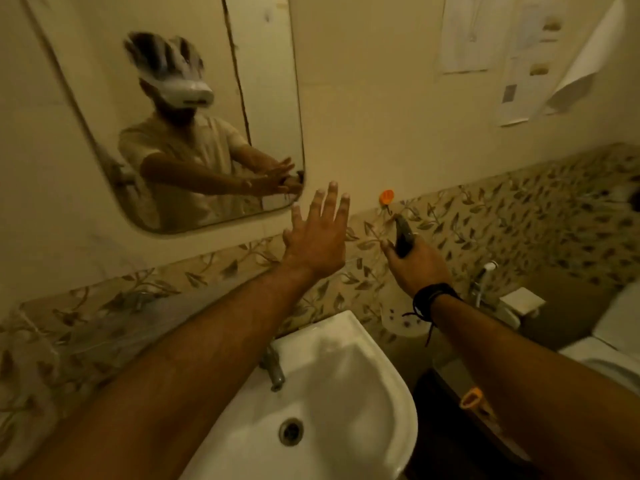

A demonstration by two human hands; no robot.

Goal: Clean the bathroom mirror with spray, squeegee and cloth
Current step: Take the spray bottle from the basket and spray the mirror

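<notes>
Bare wall (pixel 363 98) stretches right of the mirror (pixel 194 109)'s rounded edge. Above the sink (pixel 346 393), the left hand (pixel 317 242) spreads flat and empty beside that corner; the right hand (pixel 417 263) grips a spray bottle (pixel 401 230), orange nozzle forward.

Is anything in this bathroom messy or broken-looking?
Yes, one thing. A sheet of paper stuck high on the wall, at the upper right, has come loose; its lower edge curls away from the wall, while the sheets beside it lie flat. The sink and the mirror show no damage, though the picture is blurry.
</notes>
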